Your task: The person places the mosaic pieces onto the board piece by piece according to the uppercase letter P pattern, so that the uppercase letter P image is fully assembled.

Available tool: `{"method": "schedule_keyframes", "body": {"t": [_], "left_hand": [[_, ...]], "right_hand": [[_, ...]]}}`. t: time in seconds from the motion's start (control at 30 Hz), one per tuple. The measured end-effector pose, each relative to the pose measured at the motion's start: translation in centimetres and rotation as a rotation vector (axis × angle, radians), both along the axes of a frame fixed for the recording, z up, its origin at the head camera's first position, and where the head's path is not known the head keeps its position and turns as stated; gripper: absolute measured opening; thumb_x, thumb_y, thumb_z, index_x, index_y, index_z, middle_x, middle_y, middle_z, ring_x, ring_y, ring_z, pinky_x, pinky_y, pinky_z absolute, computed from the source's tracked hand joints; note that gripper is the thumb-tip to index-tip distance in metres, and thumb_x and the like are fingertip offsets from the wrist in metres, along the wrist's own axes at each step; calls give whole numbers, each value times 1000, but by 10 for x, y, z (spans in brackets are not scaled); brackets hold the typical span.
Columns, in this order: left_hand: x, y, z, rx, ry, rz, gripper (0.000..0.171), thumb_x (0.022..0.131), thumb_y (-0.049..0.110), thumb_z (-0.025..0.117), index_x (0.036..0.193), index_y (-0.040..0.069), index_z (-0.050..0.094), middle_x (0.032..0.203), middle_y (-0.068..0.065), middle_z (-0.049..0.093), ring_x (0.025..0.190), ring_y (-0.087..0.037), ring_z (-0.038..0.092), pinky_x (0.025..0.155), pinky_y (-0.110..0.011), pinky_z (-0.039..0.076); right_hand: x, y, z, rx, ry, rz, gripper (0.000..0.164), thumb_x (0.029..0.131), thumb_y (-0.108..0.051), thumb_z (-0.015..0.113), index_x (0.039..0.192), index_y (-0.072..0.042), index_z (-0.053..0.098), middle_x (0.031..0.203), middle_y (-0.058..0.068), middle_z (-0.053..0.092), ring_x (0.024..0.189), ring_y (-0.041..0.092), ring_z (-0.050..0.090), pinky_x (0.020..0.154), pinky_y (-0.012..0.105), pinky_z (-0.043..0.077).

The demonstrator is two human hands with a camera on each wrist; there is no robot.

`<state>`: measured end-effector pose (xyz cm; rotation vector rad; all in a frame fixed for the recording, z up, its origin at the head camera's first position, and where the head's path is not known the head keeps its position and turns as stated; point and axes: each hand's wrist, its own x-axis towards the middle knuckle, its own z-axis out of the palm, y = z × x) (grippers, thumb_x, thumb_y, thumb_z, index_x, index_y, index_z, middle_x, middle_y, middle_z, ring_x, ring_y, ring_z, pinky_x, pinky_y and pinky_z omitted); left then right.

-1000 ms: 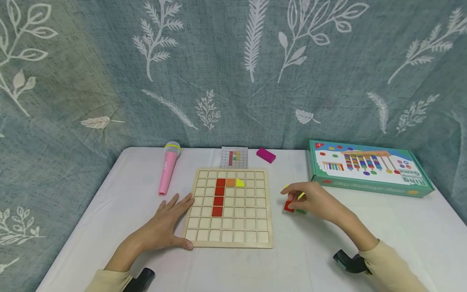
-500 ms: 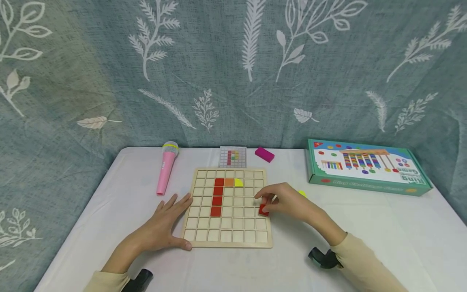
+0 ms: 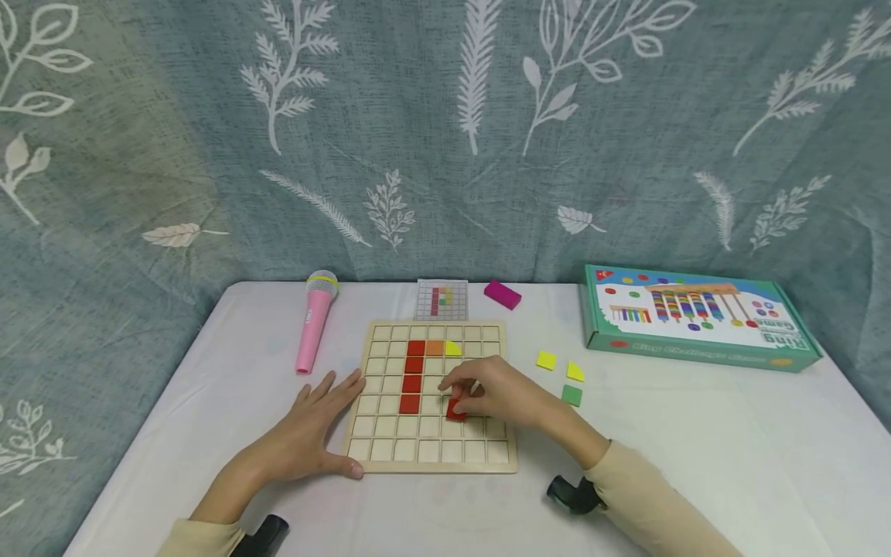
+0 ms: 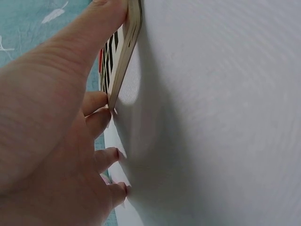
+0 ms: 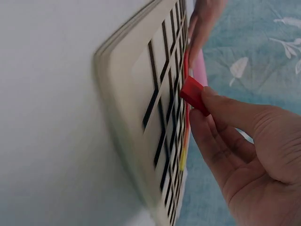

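Observation:
A wooden grid board (image 3: 438, 457) lies on the white table. Four red squares run down one column of it, the lowest being a red tile (image 3: 409, 404); an orange tile (image 3: 435, 348) and a yellow quarter-round tile (image 3: 453, 349) continue the top row rightward. Over the board's middle, my right hand (image 3: 497, 393) pinches a red square tile (image 5: 194, 95) between thumb and fingers. My left hand (image 3: 306, 433) rests with spread fingers against the board's left edge, thumb at its lower left corner. In the left wrist view, the thumb and some fingers touch the board's side.
Right of the board lie a yellow square (image 3: 546, 360), a yellow quarter-round (image 3: 575, 372) and a green square (image 3: 571, 395). Behind it are a pattern card (image 3: 442, 300) and a magenta block (image 3: 503, 295). A pink microphone (image 3: 315, 325) lies left, a game box (image 3: 703, 319) right.
My right hand has picked up the red tile from beside the board and carried it left over the grid. The yellow and green pieces are uncovered. My left hand stays against the board.

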<state>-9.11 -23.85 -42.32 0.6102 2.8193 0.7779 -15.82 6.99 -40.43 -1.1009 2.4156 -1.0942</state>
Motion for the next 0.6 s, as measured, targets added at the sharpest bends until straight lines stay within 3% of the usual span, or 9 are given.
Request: {"method": "schedule_keyframes", "body": {"t": [0.23,0.6], "left_hand": [[-1,0,0,-7,-9,5,121,57,59,86,151,2,35,159,-15,27,144,-49,13,111,-70,7],[0,0,0,0,-13,-1,120,59,58,85,150,0,35,159,-16,27,144,-50,13,110,-71,7]], "right_hand": [[6,-29,0,-10,19,43,25,86,-6,75,110,-7,73,87,-7,65,82,6,56,75,19,52],[10,-61,-4,58,75,75,23,88,-7,73,111,-6,72,87,-5,67,79,3,55,74,14,49]]}}
